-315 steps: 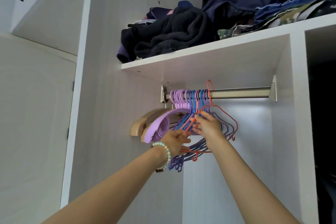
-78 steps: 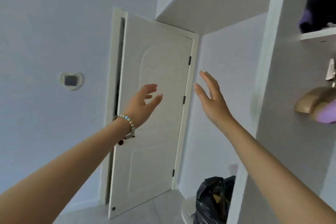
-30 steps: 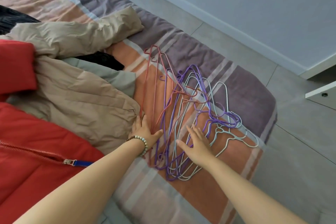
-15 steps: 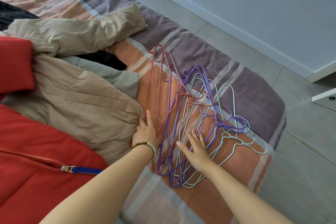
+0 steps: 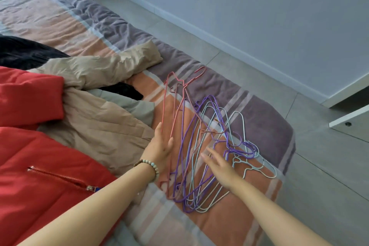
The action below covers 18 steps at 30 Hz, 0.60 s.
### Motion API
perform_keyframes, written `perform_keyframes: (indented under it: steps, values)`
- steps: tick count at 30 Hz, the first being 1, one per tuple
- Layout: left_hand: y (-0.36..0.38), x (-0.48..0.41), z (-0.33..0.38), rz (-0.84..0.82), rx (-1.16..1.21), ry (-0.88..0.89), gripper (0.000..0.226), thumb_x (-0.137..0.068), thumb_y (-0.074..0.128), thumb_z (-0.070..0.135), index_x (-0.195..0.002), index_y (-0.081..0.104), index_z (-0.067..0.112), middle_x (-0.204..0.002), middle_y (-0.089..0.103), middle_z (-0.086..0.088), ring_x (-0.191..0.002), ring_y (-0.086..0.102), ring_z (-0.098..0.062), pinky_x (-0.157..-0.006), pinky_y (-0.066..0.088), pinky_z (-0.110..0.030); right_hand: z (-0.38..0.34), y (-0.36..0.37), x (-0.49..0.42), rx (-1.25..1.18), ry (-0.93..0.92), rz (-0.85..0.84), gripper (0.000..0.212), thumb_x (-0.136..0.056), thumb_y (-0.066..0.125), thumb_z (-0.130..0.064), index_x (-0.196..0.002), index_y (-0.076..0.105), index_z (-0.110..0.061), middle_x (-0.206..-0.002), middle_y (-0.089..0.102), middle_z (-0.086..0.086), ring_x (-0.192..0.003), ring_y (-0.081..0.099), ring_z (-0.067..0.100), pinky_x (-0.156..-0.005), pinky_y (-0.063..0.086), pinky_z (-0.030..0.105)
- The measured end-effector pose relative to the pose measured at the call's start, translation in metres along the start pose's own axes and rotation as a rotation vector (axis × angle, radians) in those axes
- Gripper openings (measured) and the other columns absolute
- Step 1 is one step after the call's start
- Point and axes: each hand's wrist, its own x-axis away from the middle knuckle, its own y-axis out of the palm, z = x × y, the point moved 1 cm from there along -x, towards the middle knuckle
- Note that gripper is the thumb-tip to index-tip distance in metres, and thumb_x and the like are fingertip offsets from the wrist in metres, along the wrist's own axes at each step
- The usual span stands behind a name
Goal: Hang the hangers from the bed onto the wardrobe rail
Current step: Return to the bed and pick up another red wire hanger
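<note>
Since half a second ago the view has tipped up, showing more wall and floor, and both hands have slid a little further up the heap of hangers; the right one is motion-blurred. Going left to right: a red padded jacket (image 5: 34, 166) fills the 9 o'clock side of the bed (image 5: 265, 124), with a tan quilted coat (image 5: 99, 124) lying against it. The left hand (image 5: 160, 147), wearing a bead bracelet (image 5: 149, 167), lies flat with fingers together on the pink wire hangers (image 5: 173, 106), touching the coat's edge. At centre, purple wire hangers (image 5: 205, 132) overlap them, and the right hand (image 5: 218, 164), fingers loosely spread and gripping nothing, rests over the pale blue wire hangers (image 5: 237, 146) whose hooks point toward 4 o'clock, near the mattress edge. No hanger is lifted yet. The likely trouble is tangling: the frames interlace, so pulling one colour may drag the others, or spill the blue ones off the bed's near corner onto the tiled floor (image 5: 319, 166). A hook could also snag the coat fabric beside the left hand.
</note>
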Motion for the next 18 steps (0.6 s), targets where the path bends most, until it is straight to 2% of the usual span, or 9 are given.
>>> perform_keyframes:
  steps: [2, 4, 6, 7, 9, 12, 13, 15, 18]
  values:
    - [-0.013, 0.011, 0.026, -0.042, 0.089, 0.02, 0.062, -0.097, 0.04, 0.028, -0.148, 0.007, 0.017, -0.112, 0.059, -0.026, -0.098, 0.059, -0.035, -0.086, 0.044, -0.036, -0.04, -0.015, 0.015, -0.042, -0.086, 0.038, 0.05, -0.092, 0.051, -0.044, -0.138, 0.042, -0.027, -0.146, 0.041, -0.001, -0.13, 0.039, 0.008, -0.104, 0.03, 0.022]
    - [-0.026, 0.025, 0.059, -0.104, 0.212, 0.072, 0.061, -0.097, 0.041, 0.026, -0.147, 0.007, 0.017, -0.089, 0.061, -0.022, -0.08, 0.059, -0.031, -0.078, 0.045, -0.034, -0.085, -0.032, 0.034, -0.087, -0.189, 0.09, 0.043, -0.094, 0.05, -0.037, -0.134, 0.047, -0.022, -0.137, 0.05, -0.001, -0.12, 0.047, 0.006, -0.094, 0.034, 0.016]
    - [-0.04, 0.04, 0.102, -0.152, 0.31, 0.138, 0.056, -0.098, 0.041, 0.022, -0.145, 0.012, 0.014, -0.074, 0.053, -0.008, -0.065, 0.05, -0.016, -0.066, 0.045, -0.024, -0.129, -0.055, 0.057, -0.132, -0.273, 0.159, 0.038, -0.096, 0.047, -0.034, -0.131, 0.052, -0.019, -0.131, 0.055, -0.003, -0.116, 0.05, 0.005, -0.083, 0.037, 0.003]
    - [-0.048, 0.048, 0.125, -0.178, 0.332, 0.176, 0.054, -0.098, 0.042, 0.022, -0.144, 0.015, 0.013, -0.073, 0.05, -0.007, -0.061, 0.046, -0.012, -0.059, 0.043, -0.017, -0.151, -0.068, 0.07, -0.149, -0.307, 0.181, 0.038, -0.096, 0.046, -0.033, -0.13, 0.053, -0.017, -0.128, 0.056, -0.004, -0.116, 0.051, 0.006, -0.079, 0.037, -0.001]
    - [-0.065, 0.067, 0.174, -0.248, 0.367, 0.26, 0.05, -0.097, 0.043, 0.023, -0.141, 0.021, 0.013, -0.075, 0.051, -0.01, -0.06, 0.045, -0.011, -0.054, 0.042, -0.014, -0.19, -0.096, 0.099, -0.172, -0.366, 0.215, 0.037, -0.097, 0.045, -0.032, -0.127, 0.057, -0.015, -0.123, 0.06, -0.005, -0.114, 0.053, 0.005, -0.079, 0.038, 0.0]
    - [-0.094, 0.098, 0.244, -0.35, 0.436, 0.357, 0.04, -0.095, 0.046, 0.027, -0.13, 0.034, 0.013, -0.099, 0.062, -0.014, -0.067, 0.055, -0.013, -0.068, 0.05, -0.024, -0.242, -0.144, 0.154, -0.275, -0.468, 0.272, 0.023, -0.095, 0.05, -0.02, -0.111, 0.064, -0.012, -0.105, 0.066, -0.004, -0.092, 0.061, -0.003, -0.074, 0.042, 0.004]
    - [-0.103, 0.109, 0.267, -0.399, 0.502, 0.368, 0.036, -0.094, 0.047, 0.025, -0.126, 0.037, 0.012, -0.103, 0.063, -0.016, -0.068, 0.058, -0.013, -0.069, 0.051, -0.025, -0.257, -0.161, 0.176, -0.311, -0.497, 0.289, 0.02, -0.094, 0.052, -0.017, -0.107, 0.066, -0.011, -0.1, 0.067, -0.004, -0.087, 0.062, -0.005, -0.076, 0.043, 0.007]
    - [-0.118, 0.13, 0.311, -0.512, 0.594, 0.389, 0.024, -0.095, 0.045, 0.024, -0.117, 0.045, 0.014, -0.107, 0.063, -0.019, -0.07, 0.063, -0.016, -0.07, 0.051, -0.025, -0.28, -0.19, 0.221, -0.344, -0.534, 0.327, 0.018, -0.092, 0.054, -0.019, -0.1, 0.068, -0.01, -0.096, 0.07, -0.004, -0.089, 0.063, -0.003, -0.086, 0.042, 0.016]
    - [-0.137, 0.168, 0.375, -0.59, 0.5, 0.48, 0.02, -0.097, 0.039, 0.033, -0.106, 0.054, 0.023, -0.104, 0.068, -0.011, -0.073, 0.068, -0.016, -0.07, 0.053, -0.021, -0.302, -0.229, 0.288, -0.301, -0.56, 0.455, 0.018, -0.091, 0.056, -0.031, -0.095, 0.069, -0.02, -0.093, 0.072, -0.016, -0.094, 0.061, -0.002, -0.091, 0.036, 0.02]
